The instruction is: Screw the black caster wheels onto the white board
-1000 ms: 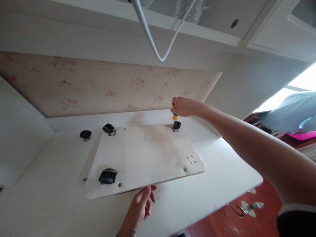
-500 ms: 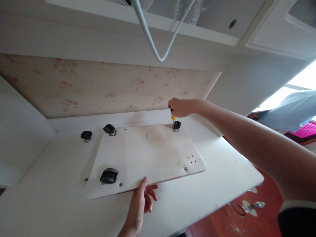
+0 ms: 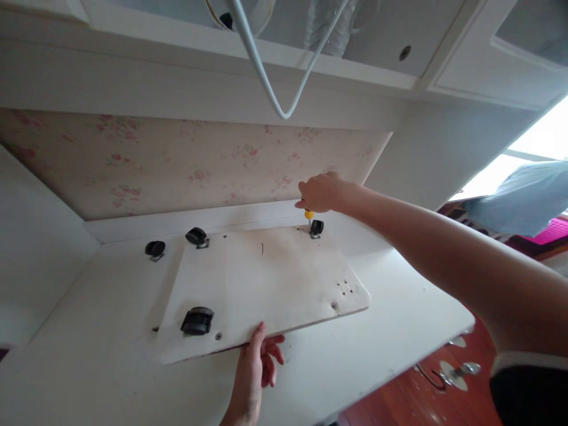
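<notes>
A white board with rounded corners lies on the white desk top. My right hand is wrapped round the handle of a yellow and black screwdriver. The screwdriver points down at the metal plate of a black caster at the board's far right corner. My left hand holds the board's near edge, thumb on top and fingers below the edge. Two more casters, one at the far left and one at the near left, stand on the board. Screw holes show at its near right corner.
A loose caster lies on the desk left of the board. Above, a white cable hangs from a shelf. Metal hooks lie on the red floor at the right.
My right hand has turned on the screwdriver handle, its fingers and wrist now at a different angle. The view has shifted slightly. My left hand stays on the board's edge.
</notes>
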A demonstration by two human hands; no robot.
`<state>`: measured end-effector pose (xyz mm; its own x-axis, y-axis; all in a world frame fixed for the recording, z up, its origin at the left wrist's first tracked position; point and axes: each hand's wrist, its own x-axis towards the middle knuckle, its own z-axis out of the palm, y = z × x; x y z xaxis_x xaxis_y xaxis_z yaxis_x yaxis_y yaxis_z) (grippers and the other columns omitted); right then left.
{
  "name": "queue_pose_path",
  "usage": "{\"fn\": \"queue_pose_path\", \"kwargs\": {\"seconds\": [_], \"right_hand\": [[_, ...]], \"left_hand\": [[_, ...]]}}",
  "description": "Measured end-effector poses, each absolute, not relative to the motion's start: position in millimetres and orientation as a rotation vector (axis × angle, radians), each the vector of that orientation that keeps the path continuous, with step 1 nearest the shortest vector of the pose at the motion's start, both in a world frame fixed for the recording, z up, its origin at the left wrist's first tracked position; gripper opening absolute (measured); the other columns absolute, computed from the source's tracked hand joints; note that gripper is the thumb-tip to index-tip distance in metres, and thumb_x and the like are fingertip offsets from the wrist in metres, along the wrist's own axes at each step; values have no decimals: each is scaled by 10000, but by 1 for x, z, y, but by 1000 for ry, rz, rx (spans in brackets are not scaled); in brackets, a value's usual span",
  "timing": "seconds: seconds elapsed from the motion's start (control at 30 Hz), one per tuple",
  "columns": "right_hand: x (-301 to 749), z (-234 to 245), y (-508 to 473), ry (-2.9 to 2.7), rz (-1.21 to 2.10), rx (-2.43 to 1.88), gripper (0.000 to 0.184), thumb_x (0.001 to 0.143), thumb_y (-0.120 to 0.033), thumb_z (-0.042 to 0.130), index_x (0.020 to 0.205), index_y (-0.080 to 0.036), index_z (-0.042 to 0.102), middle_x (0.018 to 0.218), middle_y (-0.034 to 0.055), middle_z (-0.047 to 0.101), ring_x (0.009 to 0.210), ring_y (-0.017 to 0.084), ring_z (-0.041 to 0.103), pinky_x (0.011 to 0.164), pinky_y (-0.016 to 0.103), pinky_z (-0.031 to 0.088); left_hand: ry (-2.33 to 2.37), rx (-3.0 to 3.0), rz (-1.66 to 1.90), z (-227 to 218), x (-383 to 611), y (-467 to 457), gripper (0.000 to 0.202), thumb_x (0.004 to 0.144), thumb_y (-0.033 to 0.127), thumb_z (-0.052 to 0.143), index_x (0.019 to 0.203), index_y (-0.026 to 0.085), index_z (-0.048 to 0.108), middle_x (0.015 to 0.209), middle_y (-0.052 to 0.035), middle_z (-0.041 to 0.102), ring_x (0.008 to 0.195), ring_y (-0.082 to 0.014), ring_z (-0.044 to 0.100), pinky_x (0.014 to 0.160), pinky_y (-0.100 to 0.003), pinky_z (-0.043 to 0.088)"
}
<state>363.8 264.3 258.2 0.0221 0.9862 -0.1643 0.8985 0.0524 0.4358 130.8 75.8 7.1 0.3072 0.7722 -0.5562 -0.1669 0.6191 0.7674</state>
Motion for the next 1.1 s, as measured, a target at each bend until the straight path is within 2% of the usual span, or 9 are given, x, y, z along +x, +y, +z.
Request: {"fn": "queue_pose_path", "kwargs": {"seconds": [0.07, 0.2, 0.37, 0.57, 0.63, 0.77, 0.83, 0.93, 1.1], "right_hand": [[365, 257, 264, 1913, 315, 1893, 583, 957, -546, 396, 1381, -162, 509, 1224, 243, 642, 1120, 432, 600, 848, 547, 456], [368, 256, 260, 1948, 272, 1850, 535, 961, -458, 426, 1463, -273, 403, 1351, 184, 585, 1032, 368, 654, 785, 490, 491], [368, 260, 257, 1945, 348, 1847, 538, 964, -544, 406, 1285, -154, 592, 1113, 238, 681, 1073, 421, 622, 814, 529, 461], [374, 258, 251, 1970, 315, 1812, 512, 958, -423, 451, 1457, -312, 415, 1407, 174, 542, 1023, 367, 650, 772, 488, 482], [373, 258, 249, 1960, 284, 1813, 514, 939, -405, 479, 1437, -287, 439, 1335, 175, 598, 981, 350, 663, 751, 461, 487], [372, 260, 251, 1926, 322, 1848, 534, 942, -513, 441, 1316, -152, 563, 1108, 234, 687, 1042, 424, 625, 812, 527, 456], [373, 260, 252, 1923, 327, 1863, 598, 940, -556, 413, 1381, -164, 511, 1205, 243, 652, 1070, 435, 613, 823, 539, 451], [375, 259, 252, 1941, 267, 1852, 574, 936, -481, 444, 1468, -268, 407, 1327, 185, 607, 1009, 367, 652, 782, 479, 479], [374, 261, 251, 1922, 309, 1867, 508, 946, -500, 440, 1317, -176, 564, 1133, 221, 691, 1057, 413, 619, 824, 527, 448]], "left_hand": [[1090, 661, 686, 6, 131, 76, 687, 845, 718, 484, 878, 80, 739, 636, -40, 631, 390, -52, 358, 448, -235, 165], [1094, 658, 689, 5, 130, 75, 685, 833, 722, 493, 877, 85, 739, 655, -44, 642, 391, -48, 352, 448, -234, 162], [1092, 666, 682, 7, 130, 75, 684, 815, 731, 506, 878, 91, 740, 661, -46, 644, 400, -54, 351, 449, -235, 178], [1107, 664, 673, 7, 130, 76, 689, 797, 742, 516, 885, 97, 741, 681, -45, 647, 404, -54, 346, 451, -235, 182], [1104, 663, 668, 7, 130, 76, 684, 802, 739, 514, 887, 99, 741, 688, -45, 648, 405, -50, 347, 451, -233, 182], [1109, 680, 677, 7, 130, 76, 684, 810, 737, 504, 878, 99, 743, 678, -44, 643, 399, -44, 347, 444, -230, 169], [1116, 685, 679, 8, 130, 75, 693, 809, 741, 503, 874, 95, 744, 667, -43, 638, 395, -43, 353, 443, -229, 163], [1118, 679, 681, 8, 130, 75, 691, 810, 739, 507, 874, 93, 744, 667, -44, 638, 396, -43, 355, 443, -228, 165], [1113, 682, 691, 8, 130, 75, 674, 808, 729, 516, 860, 97, 744, 656, -48, 644, 392, -47, 356, 435, -231, 179]]}}
